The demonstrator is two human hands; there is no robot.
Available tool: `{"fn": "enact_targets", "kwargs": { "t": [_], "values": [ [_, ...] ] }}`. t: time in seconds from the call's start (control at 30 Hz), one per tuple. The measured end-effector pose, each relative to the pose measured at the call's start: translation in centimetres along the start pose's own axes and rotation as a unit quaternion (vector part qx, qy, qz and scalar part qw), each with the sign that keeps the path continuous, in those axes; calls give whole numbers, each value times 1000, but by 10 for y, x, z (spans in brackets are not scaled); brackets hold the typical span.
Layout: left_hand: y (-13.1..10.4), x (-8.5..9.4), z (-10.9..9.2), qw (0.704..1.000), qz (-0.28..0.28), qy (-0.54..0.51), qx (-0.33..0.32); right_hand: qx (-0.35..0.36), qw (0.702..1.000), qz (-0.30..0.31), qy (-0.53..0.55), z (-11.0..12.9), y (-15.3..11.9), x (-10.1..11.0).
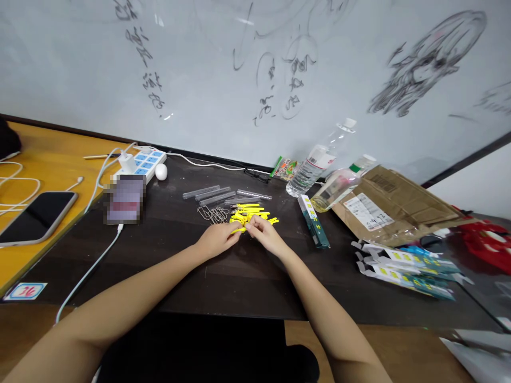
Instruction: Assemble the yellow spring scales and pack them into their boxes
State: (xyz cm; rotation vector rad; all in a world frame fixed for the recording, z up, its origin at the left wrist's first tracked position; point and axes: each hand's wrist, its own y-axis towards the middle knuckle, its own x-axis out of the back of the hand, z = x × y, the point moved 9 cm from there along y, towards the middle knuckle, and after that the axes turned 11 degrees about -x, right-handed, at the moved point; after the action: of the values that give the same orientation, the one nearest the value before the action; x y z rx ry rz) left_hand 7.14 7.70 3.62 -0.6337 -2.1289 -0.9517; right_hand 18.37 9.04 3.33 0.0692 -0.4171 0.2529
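**A:** How far along is the work before you?

**B:** Partway, as one may judge. Your dark brown wooden table bears the whole layout. At its right lie several slim white-and-green cardboard boxes, end flaps open, so their unpacking looks done. Nearer the middle rests a single slim carton in dark green and white; whether it is sealed cannot be told.

**A:** And the smaller parts before you?

**B:** Beyond your hands lie long clear plastic tubes, loose and apart from the boxes. Just nearer you sits the heap of slender yellow pieces, jumbled at its near side, more nearly parallel at its far side. Beside it, to the left, a tangle of thin silvery chains lies loose. Handling of the heap therefore seems unfinished.

**A:** How do your hands stand?

**B:** Both meet at the heap's near edge. Your left hand is curled, thumb and forefinger nearly together, apparently pinching one narrow yellow strip. Your right hand is likewise curled, its fingertips gathered against the yellow; whether it grips a piece or merely touches one, you cannot tell from this view.
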Motion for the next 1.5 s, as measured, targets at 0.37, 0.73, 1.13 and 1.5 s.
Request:
{"fn": "enact_targets", "kwargs": {
  "t": [0.37, 0.73, 1.13, 1.5],
  "values": [
    [-1, 3, 5, 987, -57, -148, 31, 1, 999, -30, 20, 1, -5, 0],
    [-2, -31, 25, 866, -37, -466, 177, -3, 997, -6, 79, 1, -4, -5],
    [3, -25, 17, 910, -56, -403, 82, 1, 996, -30, 89, 1, -3, -2],
    [-3, 31, 42, 983, -132, -68, 111, 64, 947, -314, 17, 6, -16, 83]
  ]
}}
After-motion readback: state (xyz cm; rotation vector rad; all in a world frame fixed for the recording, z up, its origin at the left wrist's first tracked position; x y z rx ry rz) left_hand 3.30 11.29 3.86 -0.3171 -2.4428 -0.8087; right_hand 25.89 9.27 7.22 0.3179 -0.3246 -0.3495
